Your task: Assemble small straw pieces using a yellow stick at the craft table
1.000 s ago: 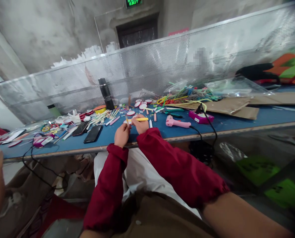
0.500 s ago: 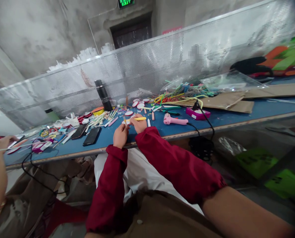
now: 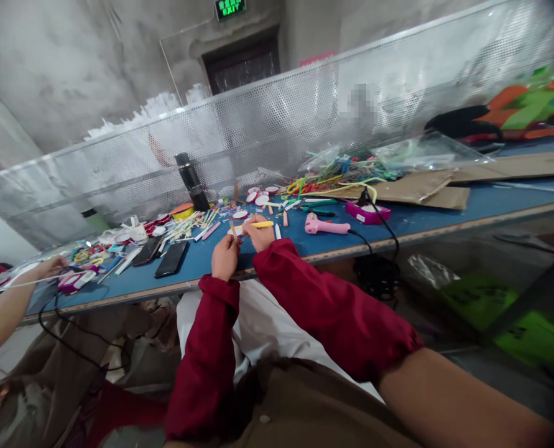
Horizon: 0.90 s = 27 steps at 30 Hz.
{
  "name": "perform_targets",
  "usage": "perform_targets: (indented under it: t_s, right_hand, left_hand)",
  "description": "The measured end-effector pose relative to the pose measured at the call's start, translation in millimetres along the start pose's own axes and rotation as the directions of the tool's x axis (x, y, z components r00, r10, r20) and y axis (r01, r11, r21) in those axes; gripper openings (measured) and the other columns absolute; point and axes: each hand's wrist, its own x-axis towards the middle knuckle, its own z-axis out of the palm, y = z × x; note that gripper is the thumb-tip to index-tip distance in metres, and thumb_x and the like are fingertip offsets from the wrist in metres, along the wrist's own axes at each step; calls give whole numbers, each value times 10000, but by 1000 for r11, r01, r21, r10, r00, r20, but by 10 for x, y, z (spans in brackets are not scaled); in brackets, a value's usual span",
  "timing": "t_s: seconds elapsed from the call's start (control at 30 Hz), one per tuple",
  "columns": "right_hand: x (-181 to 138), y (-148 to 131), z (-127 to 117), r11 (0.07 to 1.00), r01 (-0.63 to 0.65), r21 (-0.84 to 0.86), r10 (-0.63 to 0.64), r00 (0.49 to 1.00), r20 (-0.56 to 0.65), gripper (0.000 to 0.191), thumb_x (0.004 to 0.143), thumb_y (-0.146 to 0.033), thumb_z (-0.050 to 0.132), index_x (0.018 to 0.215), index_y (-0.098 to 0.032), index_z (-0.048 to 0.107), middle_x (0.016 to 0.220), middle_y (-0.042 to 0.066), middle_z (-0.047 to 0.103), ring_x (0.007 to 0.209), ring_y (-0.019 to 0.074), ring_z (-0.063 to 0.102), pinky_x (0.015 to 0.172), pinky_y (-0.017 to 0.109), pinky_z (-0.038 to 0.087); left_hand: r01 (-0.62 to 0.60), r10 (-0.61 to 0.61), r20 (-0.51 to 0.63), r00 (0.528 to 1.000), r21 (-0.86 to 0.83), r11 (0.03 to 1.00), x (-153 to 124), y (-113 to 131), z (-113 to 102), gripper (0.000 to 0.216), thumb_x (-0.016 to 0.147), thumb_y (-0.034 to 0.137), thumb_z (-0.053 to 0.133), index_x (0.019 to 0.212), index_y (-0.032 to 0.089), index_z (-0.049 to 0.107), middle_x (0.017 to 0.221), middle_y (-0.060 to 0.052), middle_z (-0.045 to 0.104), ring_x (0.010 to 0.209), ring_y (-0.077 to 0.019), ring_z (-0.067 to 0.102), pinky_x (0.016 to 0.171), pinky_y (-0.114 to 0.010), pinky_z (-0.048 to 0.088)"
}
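My left hand (image 3: 224, 256) is closed in a pinch on a short thin stick (image 3: 232, 228) that points up and away over the blue table (image 3: 267, 252). My right hand (image 3: 261, 235) sits just right of it, fingers closed round a yellow stick (image 3: 263, 224) that pokes out to the right. Both hands rest at the table's near edge, close together. Both forearms are in dark red sleeves.
A pink glue gun (image 3: 326, 226) with a black cable lies right of my hands, two black phones (image 3: 170, 259) to the left. Beyond are a black flask (image 3: 192, 181), red-and-white discs, loose sticks, pipe cleaners and cardboard. A co-worker's hand (image 3: 50, 267) reaches in at far left.
My hands have barely shifted. The co-worker's arm at far left has stretched forward onto the table. The view has drifted slightly to the right.
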Motion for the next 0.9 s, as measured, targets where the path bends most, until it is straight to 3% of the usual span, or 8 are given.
perform_targets:
  t_s: [0.9]
  right_hand:
    - [-8, -48, -4, 999, -39, -17, 39, 999, 33, 94, 626, -276, 623, 598, -242, 539, 525, -63, 594, 549, 129, 542, 576, 261, 441]
  left_hand:
    - [-30, 30, -13, 999, 50, 998, 16, -33, 8, 275, 954, 392, 467, 811, 214, 619, 678, 5, 592, 636, -152, 511, 598, -262, 332]
